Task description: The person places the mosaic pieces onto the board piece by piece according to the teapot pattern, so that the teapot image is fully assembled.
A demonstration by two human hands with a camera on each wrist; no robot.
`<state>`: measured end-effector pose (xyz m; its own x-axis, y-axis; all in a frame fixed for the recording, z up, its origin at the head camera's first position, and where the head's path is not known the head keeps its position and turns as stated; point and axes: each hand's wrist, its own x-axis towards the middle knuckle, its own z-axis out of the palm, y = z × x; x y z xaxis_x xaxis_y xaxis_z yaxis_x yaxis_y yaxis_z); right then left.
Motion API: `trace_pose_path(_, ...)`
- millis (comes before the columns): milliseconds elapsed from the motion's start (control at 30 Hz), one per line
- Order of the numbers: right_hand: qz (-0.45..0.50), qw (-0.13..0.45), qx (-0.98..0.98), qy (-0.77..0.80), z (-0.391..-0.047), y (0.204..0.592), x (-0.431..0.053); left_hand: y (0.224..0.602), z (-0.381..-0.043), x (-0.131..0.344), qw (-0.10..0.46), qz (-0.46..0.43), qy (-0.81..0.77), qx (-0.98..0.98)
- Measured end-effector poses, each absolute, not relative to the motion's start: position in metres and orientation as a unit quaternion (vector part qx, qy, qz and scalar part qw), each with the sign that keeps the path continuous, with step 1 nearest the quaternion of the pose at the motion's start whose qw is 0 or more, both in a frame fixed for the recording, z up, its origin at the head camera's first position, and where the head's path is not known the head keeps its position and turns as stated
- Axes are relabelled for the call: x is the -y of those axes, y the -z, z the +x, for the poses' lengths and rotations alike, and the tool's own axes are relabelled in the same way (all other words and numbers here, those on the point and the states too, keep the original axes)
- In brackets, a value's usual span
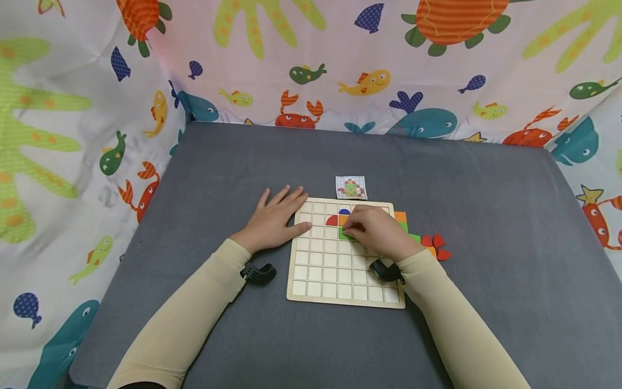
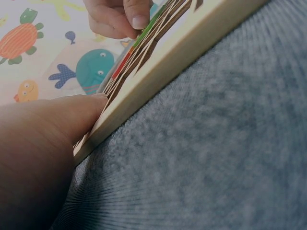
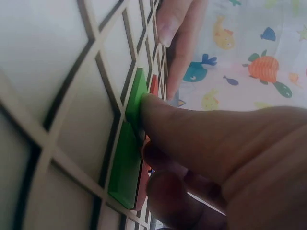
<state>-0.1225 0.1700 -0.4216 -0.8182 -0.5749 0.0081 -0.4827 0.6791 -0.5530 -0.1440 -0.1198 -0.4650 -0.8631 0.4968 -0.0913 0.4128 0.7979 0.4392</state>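
In the head view my left hand (image 1: 277, 219) lies with fingers spread at the left edge of a wooden grid board (image 1: 315, 273), its thumb over the rim. My right hand (image 1: 376, 229) is bent over the board's upper middle. Its thumb and curled fingers pinch a green tile (image 3: 136, 98), seen tilted at a cell in the right wrist view. Another green tile (image 3: 125, 167) sits beside it. A red quarter-round piece (image 1: 332, 220), a blue half-round piece (image 1: 344, 212) and an orange tile (image 1: 343, 220) lie in nearby cells, partly hidden by my right hand.
A small printed pattern card (image 1: 351, 188) lies just beyond the board. Right of the board are several red pieces (image 1: 441, 254), an orange piece (image 1: 400, 216) and green pieces, partly covered by my right arm. A grey cloth (image 1: 233, 335) covers the table; a printed sheet (image 1: 330, 32) hangs around it.
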Motion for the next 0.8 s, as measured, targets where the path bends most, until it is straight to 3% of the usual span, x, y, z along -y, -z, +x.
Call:
trace_pose_path(267, -0.283, 0.084, -0.915, 0.274, -0.125, 0.422, -0.177, 0.465, -0.144, 0.119, 0.100, 0.240, -0.205, -0.944)
trace_pose_path(800, -0.146, 0.136, -0.943, 0.267, -0.131, 0.389, -0.229, 0.466, -0.144, 0.119, 0.101, 0.240, -0.204, -0.944)
